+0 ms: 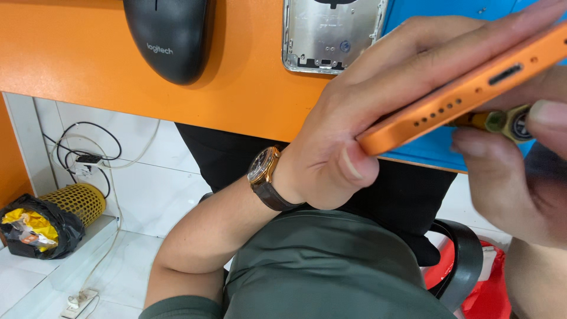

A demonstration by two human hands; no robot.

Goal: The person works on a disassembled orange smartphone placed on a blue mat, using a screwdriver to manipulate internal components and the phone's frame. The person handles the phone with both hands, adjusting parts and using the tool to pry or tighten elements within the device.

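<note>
Left hand wrapped tight around orange phone, bottom edge tipped up so the little holes show. Right hand pinching a small screwdriver just under that edge.

Left hand gripping orange phone by its edge; right hand pinching small screwdriver beneath charging port.
</note>
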